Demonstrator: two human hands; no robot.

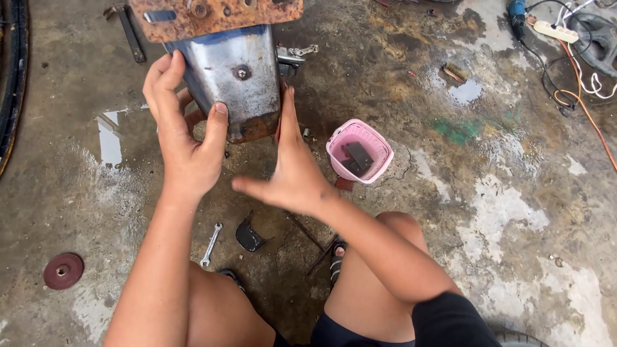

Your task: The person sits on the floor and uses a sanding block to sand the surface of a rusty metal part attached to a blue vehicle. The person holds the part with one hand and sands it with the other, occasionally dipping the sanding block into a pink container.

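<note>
From the head view, we squat over a wet, stained concrete floor (501, 212) with a worn blue metal housing (231, 77) held up between our hands. A rusty plate (212, 16) with holes caps its top, and the lower edge is rusted through.

Our left hand (183, 141) wraps the housing's left side: the thumb lies across the front face near the lower edge, and the fingers curl round the far side, so it is closed on the part. Our right hand (292, 173) is flat and open, fingers straight, its edge pressed along the housing's right side; it braces but grasps nothing. The housing thus sits just above and between both hands, with its bulk higher than the grip.

We judge the hold top-heavy: only one hand truly clasps the metal, so the part could tip or slide out towards our knees. The rusted lower edge lies right by the left thumb and could cut it.

To the right of the housing a pink plastic cup (360, 151) holds dark bits. Below the housing lie a small spanner (210, 244) and a dark curved scrap (249, 236); further to the lower left lies a red grinding disc (63, 270). Well to the right run cables (578, 90).
</note>
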